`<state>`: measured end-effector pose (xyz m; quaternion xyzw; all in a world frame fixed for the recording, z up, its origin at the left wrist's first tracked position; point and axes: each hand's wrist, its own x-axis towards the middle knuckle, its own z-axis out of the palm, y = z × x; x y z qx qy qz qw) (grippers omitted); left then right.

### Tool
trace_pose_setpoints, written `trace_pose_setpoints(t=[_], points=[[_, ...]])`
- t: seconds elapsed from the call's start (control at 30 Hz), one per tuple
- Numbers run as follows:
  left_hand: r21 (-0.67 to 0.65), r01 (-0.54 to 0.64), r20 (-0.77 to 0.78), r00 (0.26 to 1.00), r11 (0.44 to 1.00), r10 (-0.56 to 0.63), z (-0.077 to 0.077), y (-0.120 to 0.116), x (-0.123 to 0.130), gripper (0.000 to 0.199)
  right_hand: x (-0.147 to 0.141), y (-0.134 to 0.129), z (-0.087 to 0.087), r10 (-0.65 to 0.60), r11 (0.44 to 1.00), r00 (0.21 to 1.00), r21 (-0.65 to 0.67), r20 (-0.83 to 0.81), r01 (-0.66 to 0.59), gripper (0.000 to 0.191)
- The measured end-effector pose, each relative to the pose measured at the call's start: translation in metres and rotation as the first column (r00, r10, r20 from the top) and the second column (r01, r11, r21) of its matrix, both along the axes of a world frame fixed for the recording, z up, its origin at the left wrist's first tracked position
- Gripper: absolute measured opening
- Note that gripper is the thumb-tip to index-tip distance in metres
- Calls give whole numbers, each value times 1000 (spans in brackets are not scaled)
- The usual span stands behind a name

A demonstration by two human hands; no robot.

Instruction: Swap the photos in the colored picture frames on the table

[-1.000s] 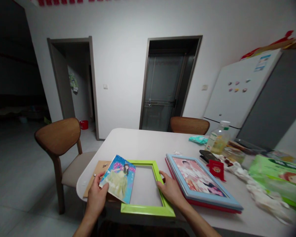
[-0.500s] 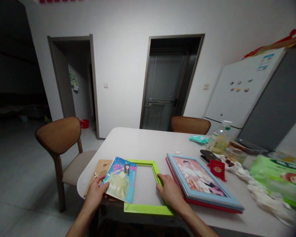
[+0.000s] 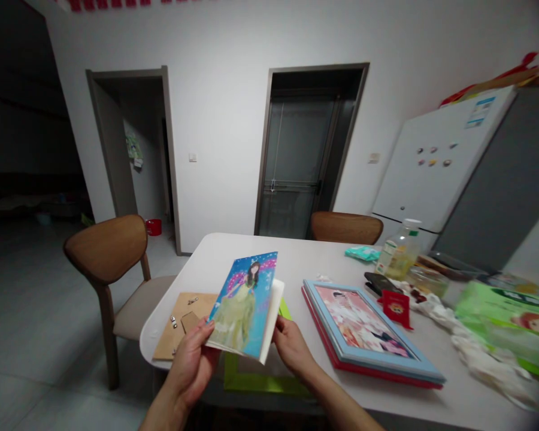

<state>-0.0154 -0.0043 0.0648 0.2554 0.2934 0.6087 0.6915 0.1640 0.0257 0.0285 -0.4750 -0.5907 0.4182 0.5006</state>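
Note:
A booklet (image 3: 247, 305) with a blue cover and a figure in a pale green dress is held up above the table, its pages slightly parted at the right edge. My left hand (image 3: 196, 359) grips its lower left corner, thumb on the cover. My right hand (image 3: 294, 347) is closed on the pages at the right edge, fingertips partly hidden behind them. Beneath the booklet lies a lime green picture frame (image 3: 260, 383), largely covered. A brown backing board (image 3: 166, 341) with metal clips and a stand flap rests at the left, partly behind my left hand.
Right of my hands, a light blue picture frame (image 3: 413, 362) lies stacked on a red one (image 3: 323, 341). Beyond are a dark phone (image 3: 378, 284), a red packet (image 3: 396, 307), a bottle (image 3: 397, 254), crumpled tissues (image 3: 485, 362) and a green tissue pack (image 3: 507, 317). Chairs (image 3: 110, 245) stand around the white table (image 3: 233, 245).
The booklet has been lifted and moved right, over the green frame. My right hand has let go of the green frame and taken the booklet's right edge.

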Motion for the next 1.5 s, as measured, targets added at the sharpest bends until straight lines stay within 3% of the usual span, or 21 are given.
trace_pose_setpoints(t=[0.1,0.2,0.27,0.43,0.53,0.6,0.67,0.73,0.8,0.97,1.1,1.27,1.5], points=[[-39,77,130,989,996,-71,2,-10,22,13,-10,-2,8,111,984,944,-96,-312,-147,38],[-37,162,194,969,986,-152,-4,-15,34,14,-11,-7,24,236,924,815,-139,-530,-357,47],[-25,226,205,955,974,-216,-9,-17,39,14,-10,-10,33,226,892,745,-175,-627,-417,49],[-59,307,197,936,950,-291,-16,-27,52,9,-10,-9,34,57,925,676,-217,-734,-313,31],[-107,379,72,925,919,-373,-19,-33,54,11,-7,-4,30,-25,953,663,-218,-748,-209,19],[-55,326,-95,939,944,-330,-23,-33,49,22,0,2,31,-67,964,713,-228,-698,-133,19],[53,145,-271,954,988,-126,-30,-27,38,31,11,8,31,-92,964,798,-254,-596,-78,21],[147,-43,-421,901,988,102,-38,-19,26,33,22,15,28,-130,955,869,-296,-477,-19,23],[221,-116,-545,809,968,221,-45,-12,16,32,29,22,21,-179,944,910,-324,-373,52,26],[323,86,-815,531,943,231,-56,-13,17,38,30,39,-4,-202,941,974,-297,-106,162,39],[354,244,-882,407,903,236,-62,-16,25,49,26,47,-12,-209,951,969,-202,131,233,39],[342,313,-914,331,886,236,-62,-13,23,50,27,47,-10,-211,952,960,-184,184,245,37],[368,329,-910,321,870,264,-65,-11,18,50,29,42,-8,-209,956,943,-150,259,253,35]])
